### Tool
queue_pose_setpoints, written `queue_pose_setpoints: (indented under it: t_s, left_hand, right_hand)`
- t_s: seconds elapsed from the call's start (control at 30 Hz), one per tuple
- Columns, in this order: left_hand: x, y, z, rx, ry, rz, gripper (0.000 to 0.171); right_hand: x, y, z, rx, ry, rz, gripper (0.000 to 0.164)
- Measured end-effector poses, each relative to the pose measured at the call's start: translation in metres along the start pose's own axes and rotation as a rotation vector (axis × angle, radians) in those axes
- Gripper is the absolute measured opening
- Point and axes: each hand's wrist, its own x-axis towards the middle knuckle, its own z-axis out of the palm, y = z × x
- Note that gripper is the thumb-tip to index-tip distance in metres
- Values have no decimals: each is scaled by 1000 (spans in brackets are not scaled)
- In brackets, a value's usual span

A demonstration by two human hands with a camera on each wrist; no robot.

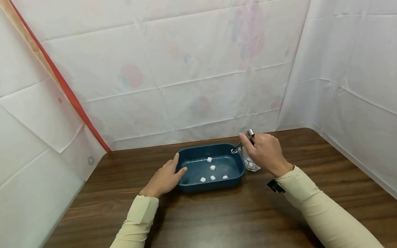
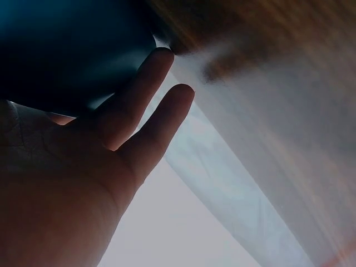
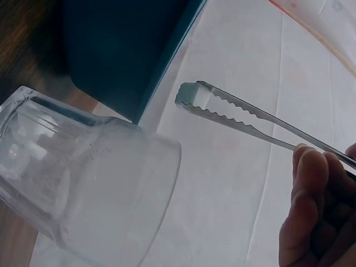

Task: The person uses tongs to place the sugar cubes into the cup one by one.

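Observation:
My left hand (image 1: 164,175) holds the left end of a dark blue rectangular basin (image 1: 201,187), thumb over the rim and fingers along the outside. In the left wrist view two fingers (image 2: 161,125) stretch out straight beside it. My right hand (image 1: 266,153) grips metal tongs (image 3: 239,122) with wavy-edged arms. A white cube (image 3: 192,94) is pinched at their tips, near the basin's right back corner and above the level of the glass's rim. The clear glass (image 3: 117,189) stands to the right of the basin, partly hidden by my right hand, with pale cubes low inside.
Several white cubes (image 1: 212,168) lie spread over the basin's floor. Everything stands on a brown wooden table (image 1: 198,220). White sheeting (image 1: 186,86) rises behind and at both sides, with a red strip (image 1: 74,101) at the left.

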Motion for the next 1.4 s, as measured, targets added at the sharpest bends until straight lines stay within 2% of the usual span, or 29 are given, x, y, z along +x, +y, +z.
queue_pose_setpoints:
  t_s: [1.13, 1.4]
  left_hand:
    - [-5, -1, 0, 5, -8, 2, 80]
    - [-3, 1, 0, 1, -8, -2, 79]
  right_hand:
    - [1, 7, -8, -31, 29, 49, 57]
    - [2, 8, -12, -62, 64, 54, 55]
